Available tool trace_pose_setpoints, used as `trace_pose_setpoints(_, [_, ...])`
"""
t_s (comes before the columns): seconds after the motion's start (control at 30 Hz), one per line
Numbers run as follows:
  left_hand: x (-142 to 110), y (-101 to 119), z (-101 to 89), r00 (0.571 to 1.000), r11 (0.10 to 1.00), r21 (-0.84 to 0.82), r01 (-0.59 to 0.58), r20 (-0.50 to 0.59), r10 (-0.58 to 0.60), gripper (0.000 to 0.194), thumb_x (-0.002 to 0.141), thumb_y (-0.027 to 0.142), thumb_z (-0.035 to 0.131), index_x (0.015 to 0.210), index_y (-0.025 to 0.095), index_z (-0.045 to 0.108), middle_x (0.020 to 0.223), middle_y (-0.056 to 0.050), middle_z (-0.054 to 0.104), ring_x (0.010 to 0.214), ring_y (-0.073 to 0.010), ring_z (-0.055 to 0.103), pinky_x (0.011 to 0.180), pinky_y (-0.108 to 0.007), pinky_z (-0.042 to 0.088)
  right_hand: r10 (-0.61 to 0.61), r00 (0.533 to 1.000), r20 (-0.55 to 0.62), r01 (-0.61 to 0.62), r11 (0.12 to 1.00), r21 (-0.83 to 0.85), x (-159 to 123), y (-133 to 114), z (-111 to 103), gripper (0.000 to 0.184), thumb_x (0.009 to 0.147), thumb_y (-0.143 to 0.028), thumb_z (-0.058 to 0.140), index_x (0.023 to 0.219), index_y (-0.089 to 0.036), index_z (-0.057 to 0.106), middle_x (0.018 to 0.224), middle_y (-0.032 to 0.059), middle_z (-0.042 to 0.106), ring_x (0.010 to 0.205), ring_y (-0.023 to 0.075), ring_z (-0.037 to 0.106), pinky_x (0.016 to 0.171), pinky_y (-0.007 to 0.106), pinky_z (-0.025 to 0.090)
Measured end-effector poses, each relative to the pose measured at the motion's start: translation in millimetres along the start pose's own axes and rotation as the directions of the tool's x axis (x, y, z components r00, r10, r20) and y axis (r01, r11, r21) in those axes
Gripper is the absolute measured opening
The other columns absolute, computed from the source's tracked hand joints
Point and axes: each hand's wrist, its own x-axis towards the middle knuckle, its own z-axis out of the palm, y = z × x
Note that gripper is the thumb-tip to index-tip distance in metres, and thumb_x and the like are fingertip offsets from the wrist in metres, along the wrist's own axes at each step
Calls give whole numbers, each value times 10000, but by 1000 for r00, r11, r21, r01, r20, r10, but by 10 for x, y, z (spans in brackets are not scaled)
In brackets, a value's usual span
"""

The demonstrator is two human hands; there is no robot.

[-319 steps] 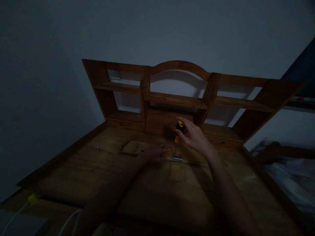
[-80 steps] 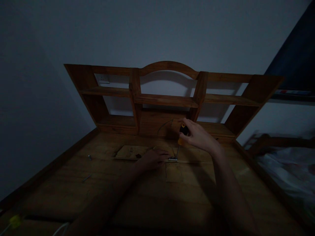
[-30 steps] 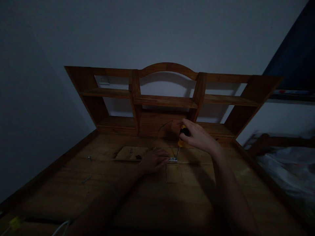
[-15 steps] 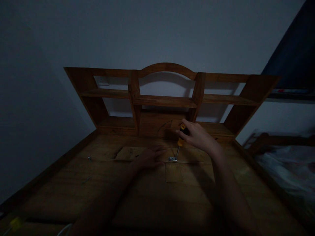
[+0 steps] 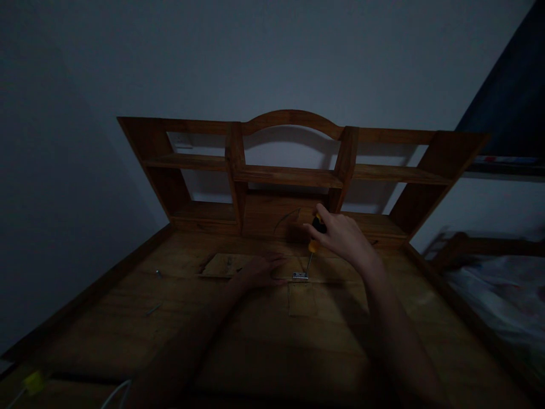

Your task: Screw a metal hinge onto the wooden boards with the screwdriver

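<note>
In the dim head view, my right hand (image 5: pixel 336 232) is closed round the yellow and black handle of a screwdriver (image 5: pixel 313 246). The shaft slants down, and its tip meets the right end of a small metal hinge plate (image 5: pixel 300 276). That plate lies across the edge of a wooden strip (image 5: pixel 225 264). My left hand (image 5: pixel 261 270) rests flat to the left of the plate, fingers stretched out over the wood. Below the plate sits a small square wooden piece (image 5: pixel 301 300).
A wooden headboard with shelves (image 5: pixel 293 177) stands against the wall behind the wooden panel (image 5: pixel 251 352). On the left lie a screw (image 5: pixel 158 273) and a thin metal piece (image 5: pixel 153 309). At the lower left are a yellow object (image 5: pixel 34 383) and a white cable (image 5: pixel 117 392).
The whole view has shifted slightly, and things appear a little further right. Both hands keep their places, with the screwdriver tip still at the plate.
</note>
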Motion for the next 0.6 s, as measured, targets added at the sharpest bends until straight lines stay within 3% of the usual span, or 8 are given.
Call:
trace_pose_setpoints(0.2, [-1, -50, 56, 1000, 1000, 14, -6, 17, 6, 631, 849, 545, 631, 1351, 173, 537, 1389, -113, 544, 1264, -279, 514, 1085, -401, 406, -155, 987, 47, 142, 967, 211, -11, 42, -75, 224, 867, -272, 505, 1085, -222, 492, 1032, 61, 669, 889, 209, 627, 731, 293, 420])
trace_pose_setpoints(0.27, [6, -41, 43, 1000, 1000, 6, -8, 22, 8, 621, 858, 553, 614, 1345, 174, 544, 1387, -107, 549, 1264, -269, 515, 1085, -393, 405, -122, 992, 27, 116, 980, 160, -7, 33, -53, 187, 903, -322, 482, 1056, -215, 494, 974, 66, 674, 835, 210, 630, 701, 294, 411])
trace_pose_setpoints(0.4, [23, -29, 20, 999, 1000, 4, 19, 44, -19, 607, 864, 566, 593, 1325, 171, 568, 1399, -109, 541, 1276, -256, 508, 1102, -378, 386, -18, 999, -36, 17, 999, -29, 22, -11, 49, 302, 940, -449, 427, 1093, -198, 498, 900, 90, 688, 777, 245, 644, 654, 313, 388])
trace_pose_setpoints(0.6, [41, -37, 10, 991, 998, 12, 65, 113, -66, 679, 848, 618, 579, 1383, 205, 523, 1426, -86, 519, 1300, -247, 490, 1111, -367, 378, -132, 991, -8, 132, 979, 155, 32, 12, 50, 339, 909, -329, 476, 1218, -192, 450, 1134, 113, 655, 941, 239, 637, 749, 311, 420])
